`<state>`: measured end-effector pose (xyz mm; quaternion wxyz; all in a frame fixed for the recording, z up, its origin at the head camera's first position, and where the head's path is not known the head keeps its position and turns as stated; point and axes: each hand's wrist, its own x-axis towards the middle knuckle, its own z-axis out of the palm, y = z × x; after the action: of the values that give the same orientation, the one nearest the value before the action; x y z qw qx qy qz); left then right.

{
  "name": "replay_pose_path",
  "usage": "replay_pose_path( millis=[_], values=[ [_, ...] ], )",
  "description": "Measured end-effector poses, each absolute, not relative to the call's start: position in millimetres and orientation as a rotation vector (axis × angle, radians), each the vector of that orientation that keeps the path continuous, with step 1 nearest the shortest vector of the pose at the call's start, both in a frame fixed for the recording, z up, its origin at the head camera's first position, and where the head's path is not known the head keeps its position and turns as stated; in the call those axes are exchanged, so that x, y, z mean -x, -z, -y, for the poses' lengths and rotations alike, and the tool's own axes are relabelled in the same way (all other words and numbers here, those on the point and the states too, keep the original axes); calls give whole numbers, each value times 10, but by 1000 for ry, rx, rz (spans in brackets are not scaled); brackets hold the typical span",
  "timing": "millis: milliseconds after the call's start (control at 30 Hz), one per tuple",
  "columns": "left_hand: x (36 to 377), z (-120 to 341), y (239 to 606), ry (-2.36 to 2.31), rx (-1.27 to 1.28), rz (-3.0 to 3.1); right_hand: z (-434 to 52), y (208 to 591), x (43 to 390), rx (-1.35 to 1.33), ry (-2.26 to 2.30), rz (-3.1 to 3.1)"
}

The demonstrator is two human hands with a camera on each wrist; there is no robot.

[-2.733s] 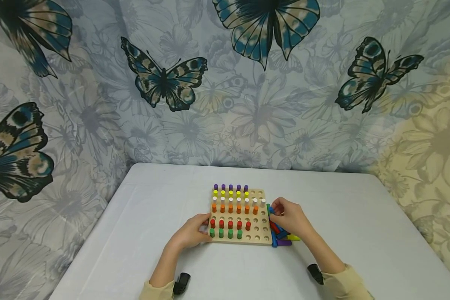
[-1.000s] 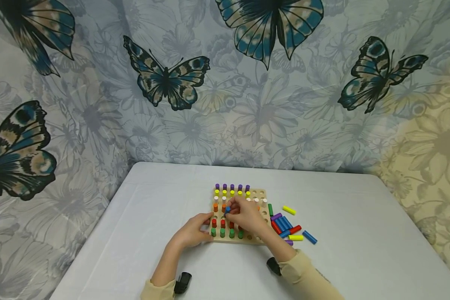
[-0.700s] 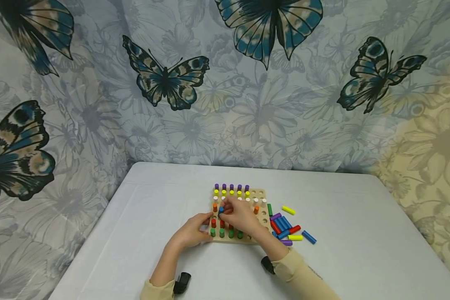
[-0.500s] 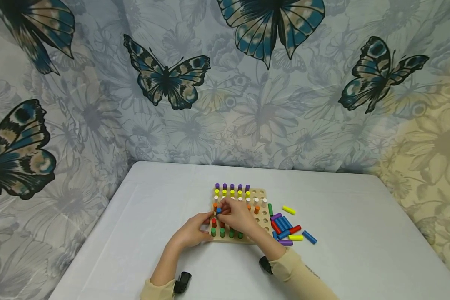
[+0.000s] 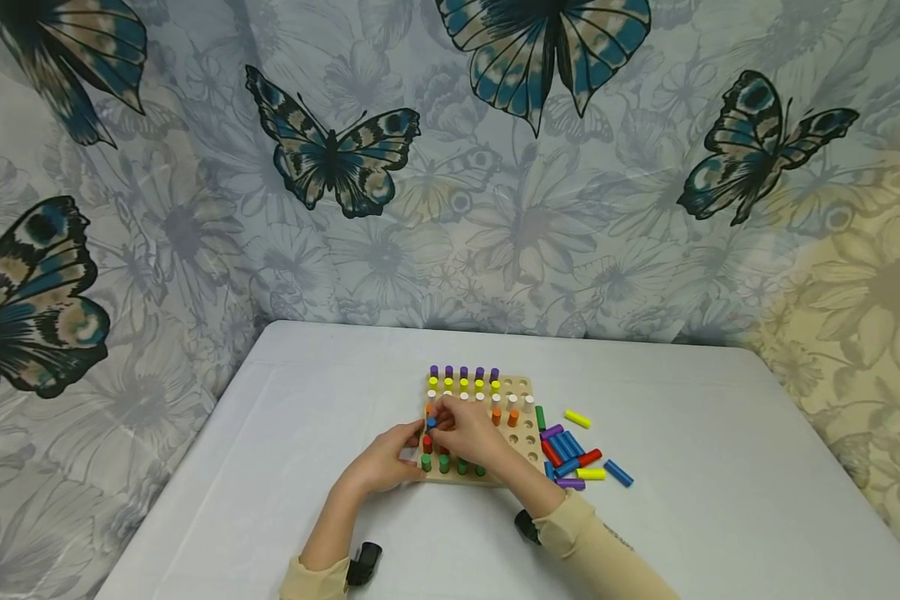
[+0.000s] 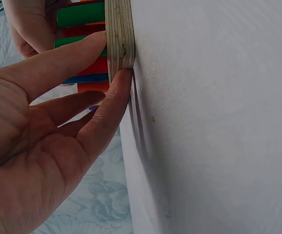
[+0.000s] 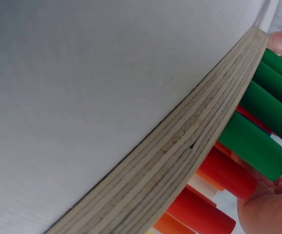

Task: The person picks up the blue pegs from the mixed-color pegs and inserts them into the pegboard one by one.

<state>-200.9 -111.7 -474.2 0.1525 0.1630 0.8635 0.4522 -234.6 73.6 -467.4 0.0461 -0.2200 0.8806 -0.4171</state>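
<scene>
A wooden pegboard carries upright rows of purple, yellow, white, orange, red and green pegs. My right hand pinches a blue peg between thumb and fingertips, upright at the board's left edge, between the orange and red rows. Whether it is seated in a hole is hidden. My left hand touches the board's left side, thumb near the front corner. In the left wrist view, the left thumb and another fairly straight finger rest on the board's layered edge. Green pegs stand along the near edge in the right wrist view.
Loose pegs lie right of the board: blue pegs, yellow pegs, red pegs, purple pegs and a green peg. A white cloth covers the table. A butterfly-patterned wall stands behind.
My right hand went from the loose pegs to the board with a blue peg, then slid left across it to the left edge. Loose pegs are more spread out. My left hand stays put.
</scene>
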Motion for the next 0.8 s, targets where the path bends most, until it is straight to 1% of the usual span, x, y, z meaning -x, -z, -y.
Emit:
replay_pose_path(
  millis=[800],
  values=[
    [2026,1131,4775,-1269,-502,-2496,-704,4690,2380,724,1202,-2705]
  ],
)
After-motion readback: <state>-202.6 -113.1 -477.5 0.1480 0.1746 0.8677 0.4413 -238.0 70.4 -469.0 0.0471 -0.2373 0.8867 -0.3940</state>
